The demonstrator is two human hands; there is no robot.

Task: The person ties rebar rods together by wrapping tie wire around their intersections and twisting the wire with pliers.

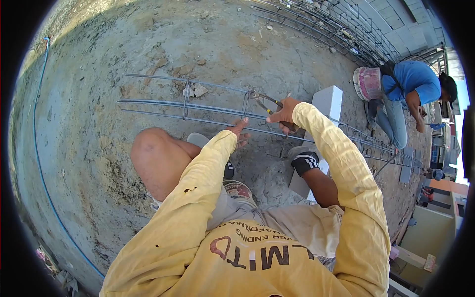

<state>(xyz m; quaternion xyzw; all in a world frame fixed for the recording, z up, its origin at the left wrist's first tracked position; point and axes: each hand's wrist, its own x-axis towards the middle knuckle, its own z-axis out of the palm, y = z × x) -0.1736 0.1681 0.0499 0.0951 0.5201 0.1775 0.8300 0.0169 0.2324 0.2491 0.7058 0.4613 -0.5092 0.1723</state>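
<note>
A long rebar cage [185, 104] of thin steel bars and stirrups runs across the ground in front of my knees. My right hand [286, 115] is closed round the handles of end-cutting pliers [267, 103], dark with yellow bands. The pliers' jaws are at the far bar, by the top corner of a stirrup [246, 104]. My left hand [239, 130] grips the near bar at the bottom of the same stirrup, thumb on top and fingers underneath. Any tie wire at the jaws is too small to make out.
White blocks [327, 103] prop the cage near my right foot. I sit on a bucket [238, 192]. At right a co-worker [410, 84] in blue sits on another bucket [367, 84] beside the cage. More rebar cages [341, 32] lie beyond; a blue hose [38, 143] runs along the left.
</note>
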